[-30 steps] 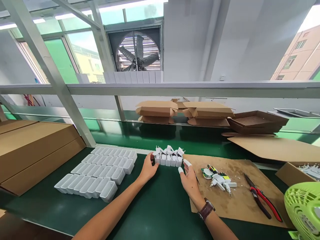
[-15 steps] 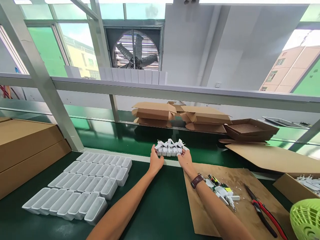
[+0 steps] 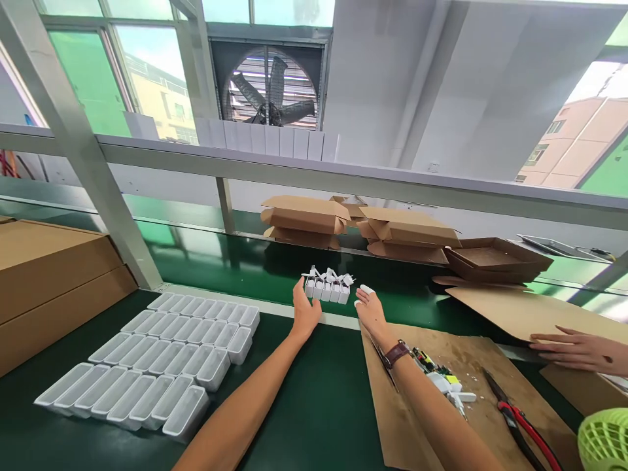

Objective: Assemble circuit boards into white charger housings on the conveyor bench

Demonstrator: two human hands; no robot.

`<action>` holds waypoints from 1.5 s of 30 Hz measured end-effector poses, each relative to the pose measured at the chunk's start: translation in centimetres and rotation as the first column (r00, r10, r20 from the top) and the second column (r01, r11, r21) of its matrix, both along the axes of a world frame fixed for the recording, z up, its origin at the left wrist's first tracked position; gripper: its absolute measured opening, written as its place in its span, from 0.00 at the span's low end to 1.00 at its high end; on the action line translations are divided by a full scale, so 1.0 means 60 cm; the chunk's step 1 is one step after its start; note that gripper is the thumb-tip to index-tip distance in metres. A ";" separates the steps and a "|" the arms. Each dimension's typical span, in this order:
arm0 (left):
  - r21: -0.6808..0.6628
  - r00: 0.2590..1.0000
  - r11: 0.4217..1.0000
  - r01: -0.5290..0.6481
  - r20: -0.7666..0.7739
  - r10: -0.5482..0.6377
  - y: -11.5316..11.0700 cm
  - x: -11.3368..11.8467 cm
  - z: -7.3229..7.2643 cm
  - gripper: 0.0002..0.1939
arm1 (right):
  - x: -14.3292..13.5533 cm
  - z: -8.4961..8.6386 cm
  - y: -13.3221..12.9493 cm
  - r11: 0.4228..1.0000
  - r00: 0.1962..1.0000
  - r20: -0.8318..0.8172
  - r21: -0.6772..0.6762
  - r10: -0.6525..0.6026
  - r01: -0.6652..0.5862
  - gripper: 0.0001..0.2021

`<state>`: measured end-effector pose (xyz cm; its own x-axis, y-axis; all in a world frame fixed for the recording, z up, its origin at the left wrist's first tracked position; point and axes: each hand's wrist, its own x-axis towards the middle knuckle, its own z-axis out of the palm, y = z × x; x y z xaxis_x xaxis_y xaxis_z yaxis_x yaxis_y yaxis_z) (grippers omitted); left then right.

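Note:
A short row of white plastic pieces [image 3: 328, 288] with plugs or small parts on top is on the green surface beyond the pale strip. My left hand [image 3: 305, 311] is at the row's left end, thumb and fingers apart; whether it bears any of the row's weight is hard to see. Just right of the row, my right hand [image 3: 371, 311] is off it, fingers extended, with white covers on some fingertips. Several rows of white open cases [image 3: 157, 399] lie on the left of the dark green table.
Brown cardboard [image 3: 402, 418] bears white parts with circuit boards [image 3: 444, 379] and red-handled pliers [image 3: 523, 422]. Another person's hand [image 3: 581, 350] reaches in at right, above a green basket [image 3: 606, 438]. Cartons stand at left [image 3: 53, 268] and behind [image 3: 304, 216].
My right hand has come off the row of white pieces and moved slightly right. The row now sits tilted differently. Another person's hand has come into view at the right.

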<state>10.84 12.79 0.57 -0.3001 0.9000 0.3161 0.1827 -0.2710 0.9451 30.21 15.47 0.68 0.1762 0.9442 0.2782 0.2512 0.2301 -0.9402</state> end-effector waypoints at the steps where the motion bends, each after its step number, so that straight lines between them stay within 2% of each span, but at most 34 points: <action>1: 0.035 1.000 0.999 -0.007 -0.014 0.008 -0.013 0.007 0.011 0.39 | 0.001 0.005 -0.008 1.000 1.000 0.003 0.010 0.007 -0.007 0.23; 4: 0.130 0.998 0.991 0.018 -0.063 -0.010 -0.059 0.026 0.049 0.34 | 0.004 0.020 -0.039 0.998 0.999 0.014 0.035 0.042 -0.042 0.23; 7: 0.233 0.984 0.966 0.111 -0.161 -0.074 -0.116 0.015 0.092 0.31 | 0.010 0.033 -0.073 0.996 0.997 0.029 0.044 0.072 -0.073 0.22; 9: 0.311 0.943 0.929 0.202 -0.316 -0.099 -0.157 -0.018 0.118 0.29 | 0.023 0.042 -0.094 0.996 0.996 0.046 0.044 0.072 -0.074 0.21; 12: 0.379 0.841 0.900 0.218 -0.541 0.024 -0.213 -0.106 0.138 0.21 | 0.057 0.056 -0.122 0.999 0.995 0.095 0.036 0.036 -0.040 0.20; 15: 0.394 0.654 0.892 0.221 -0.738 0.164 -0.242 -0.214 0.122 0.14 | 0.105 0.070 -0.154 1.000 0.983 0.181 0.007 -0.017 0.016 0.18; 18: 0.311 0.440 0.923 0.225 -0.878 0.188 -0.247 -0.308 0.075 0.13 | 0.148 0.082 -0.194 0.998 0.949 0.313 -0.043 -0.033 0.049 0.16; 20: 0.277 0.334 0.941 0.194 -0.920 0.202 -0.246 -0.346 0.041 0.15 | 0.164 0.087 -0.222 0.995 0.910 0.414 -0.081 -0.012 0.050 0.13; 22: 0.261 0.286 0.952 0.159 -0.935 0.208 -0.244 -0.363 0.017 0.17 | 0.168 0.088 -0.246 0.993 0.861 0.509 -0.111 0.021 0.042 0.11; 24: 0.251 0.272 0.958 0.142 -0.940 0.206 -0.241 -0.359 0.009 0.17 | 0.167 0.087 -0.261 0.991 0.806 0.590 -0.129 0.042 0.043 0.12; 27: 0.259 0.279 0.950 0.173 -0.938 0.205 -0.236 -0.328 0.019 0.15 | 0.167 0.086 -0.267 0.985 0.737 0.675 -0.144 0.026 0.097 0.12; 31: 0.280 0.378 0.905 0.321 -0.914 0.149 -0.237 -0.256 0.040 0.12 | 0.182 0.088 -0.257 0.958 0.700 0.714 -0.192 -0.014 0.215 0.09; 34: 0.247 0.442 0.869 0.429 -0.896 0.037 -0.243 -0.196 0.039 0.11 | 0.195 0.091 -0.250 0.939 0.723 0.690 -0.235 -0.021 0.251 0.11; 38: 0.202 0.458 0.821 0.535 -0.885 -0.080 -0.243 -0.134 0.019 0.10 | 0.205 0.087 -0.248 0.939 0.796 0.601 -0.229 -0.071 0.257 0.14; 41: 0.199 0.525 0.812 0.549 -0.838 -0.149 -0.241 -0.116 -0.002 0.08 | 0.214 0.084 -0.248 0.939 0.853 0.497 -0.191 -0.158 0.285 0.18; 45: 0.168 0.618 0.835 0.524 -0.749 -0.237 -0.246 -0.119 -0.020 0.06 | 0.220 0.096 -0.246 0.937 0.914 0.301 -0.136 -0.272 0.323 0.21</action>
